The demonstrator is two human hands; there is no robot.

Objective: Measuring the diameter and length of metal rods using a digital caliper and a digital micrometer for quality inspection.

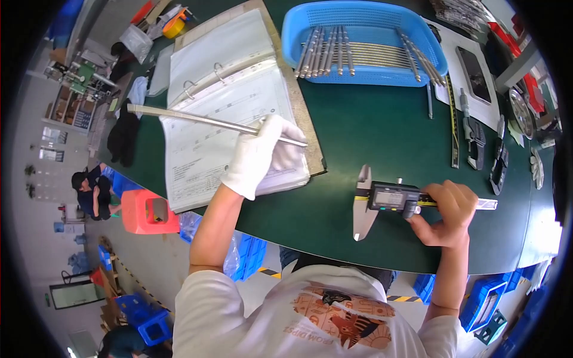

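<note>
My left hand (262, 155), in a white glove, is closed around a long thin metal rod (185, 116). The rod slants across an opened ring binder (209, 155), its wider flat end out to the left and its narrow tip past my fingers on the right. Bare, my right hand (444, 213) grips a digital caliper (391, 198) by its beam, with the thumb at the lower side by the thumb roller. The caliper's jaws point left and look together or nearly so. Rod and caliper are well apart from each other.
At the back, a blue plastic basket (382, 79) holds several metal rods (325, 53). To its right lie a phone (474, 74) on white paper, a ruler (455, 125), two micrometers (473, 134) and a white glove (536, 168). A red stool (143, 212) stands left; people are farther off.
</note>
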